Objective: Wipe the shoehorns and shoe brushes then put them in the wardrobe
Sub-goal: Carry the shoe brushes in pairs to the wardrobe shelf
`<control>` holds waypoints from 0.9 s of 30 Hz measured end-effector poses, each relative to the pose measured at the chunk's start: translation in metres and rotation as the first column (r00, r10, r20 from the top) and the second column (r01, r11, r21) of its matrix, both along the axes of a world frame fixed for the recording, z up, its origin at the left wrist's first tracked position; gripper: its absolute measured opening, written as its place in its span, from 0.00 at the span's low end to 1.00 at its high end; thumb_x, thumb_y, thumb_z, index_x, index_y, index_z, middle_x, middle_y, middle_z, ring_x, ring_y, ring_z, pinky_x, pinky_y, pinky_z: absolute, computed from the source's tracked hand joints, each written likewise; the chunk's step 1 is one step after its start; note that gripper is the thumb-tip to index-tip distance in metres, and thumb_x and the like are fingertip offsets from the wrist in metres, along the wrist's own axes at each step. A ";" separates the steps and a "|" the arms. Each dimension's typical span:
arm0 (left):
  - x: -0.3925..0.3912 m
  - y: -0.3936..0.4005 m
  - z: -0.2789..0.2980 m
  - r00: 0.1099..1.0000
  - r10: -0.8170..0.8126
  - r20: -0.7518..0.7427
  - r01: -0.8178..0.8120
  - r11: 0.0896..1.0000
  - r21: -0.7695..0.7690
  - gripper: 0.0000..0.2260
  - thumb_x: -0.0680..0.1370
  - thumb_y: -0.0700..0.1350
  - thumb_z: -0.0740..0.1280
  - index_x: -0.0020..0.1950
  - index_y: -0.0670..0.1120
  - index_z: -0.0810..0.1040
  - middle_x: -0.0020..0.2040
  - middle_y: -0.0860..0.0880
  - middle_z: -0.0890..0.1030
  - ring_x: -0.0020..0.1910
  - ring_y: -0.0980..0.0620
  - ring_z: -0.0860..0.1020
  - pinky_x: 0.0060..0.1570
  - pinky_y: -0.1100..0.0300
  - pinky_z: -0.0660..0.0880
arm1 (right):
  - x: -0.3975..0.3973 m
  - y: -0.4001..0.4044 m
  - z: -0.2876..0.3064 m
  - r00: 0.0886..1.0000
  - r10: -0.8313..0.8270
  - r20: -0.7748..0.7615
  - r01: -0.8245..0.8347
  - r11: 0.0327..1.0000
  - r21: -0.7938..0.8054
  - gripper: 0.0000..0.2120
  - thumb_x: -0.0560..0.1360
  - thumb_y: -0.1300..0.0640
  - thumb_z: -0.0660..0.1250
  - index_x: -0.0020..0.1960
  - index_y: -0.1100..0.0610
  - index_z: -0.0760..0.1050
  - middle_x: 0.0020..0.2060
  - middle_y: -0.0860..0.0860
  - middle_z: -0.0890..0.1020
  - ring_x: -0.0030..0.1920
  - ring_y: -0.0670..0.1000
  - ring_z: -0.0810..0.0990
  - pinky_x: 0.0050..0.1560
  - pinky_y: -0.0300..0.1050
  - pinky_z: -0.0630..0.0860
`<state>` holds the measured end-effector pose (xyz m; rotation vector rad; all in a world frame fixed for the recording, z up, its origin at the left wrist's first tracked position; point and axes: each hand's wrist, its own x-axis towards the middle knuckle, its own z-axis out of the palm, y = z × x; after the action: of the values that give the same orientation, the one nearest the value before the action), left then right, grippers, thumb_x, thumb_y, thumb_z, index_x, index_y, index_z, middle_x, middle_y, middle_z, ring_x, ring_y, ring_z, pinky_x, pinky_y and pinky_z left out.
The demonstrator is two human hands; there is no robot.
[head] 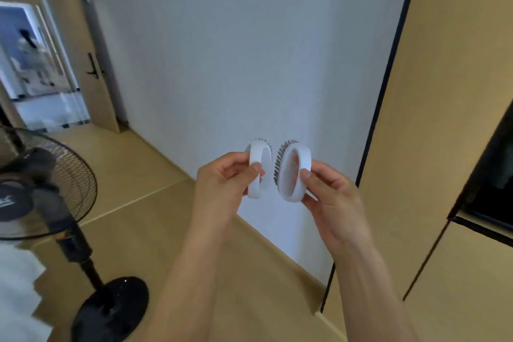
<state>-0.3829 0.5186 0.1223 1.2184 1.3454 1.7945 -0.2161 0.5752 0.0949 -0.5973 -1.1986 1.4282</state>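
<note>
Holding two white oval shoe brushes upright mid-air, one per hand: left hand [222, 175] pinches the left brush [258, 172], right hand [330, 191] pinches the right brush [294, 172], grey bristles facing left. White wall [236, 50] behind the grip, wood wardrobe panel [433, 119] right, black pedestal fan [52, 189] lower left.

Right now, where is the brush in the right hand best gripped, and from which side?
Grip the right brush by its white oval loop handle, coming from the lower right, away from the grey bristles that face left toward the left brush. The open loop lets a thumb press the rim with fingers behind, as the right hand shows.
</note>
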 end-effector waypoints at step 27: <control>-0.289 0.341 0.007 0.937 0.345 0.061 -0.347 0.938 0.022 0.06 0.76 0.38 0.70 0.51 0.45 0.84 0.42 0.47 0.86 0.39 0.54 0.83 0.36 0.67 0.77 | -0.328 0.397 0.004 0.949 0.291 0.122 -0.297 0.954 0.034 0.11 0.77 0.63 0.69 0.57 0.54 0.84 0.52 0.54 0.86 0.56 0.54 0.84 0.57 0.52 0.81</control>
<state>-0.6723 0.8599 0.1290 0.9829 1.5804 2.0806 -0.5445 0.9717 0.0994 -0.4839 -1.4597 1.6232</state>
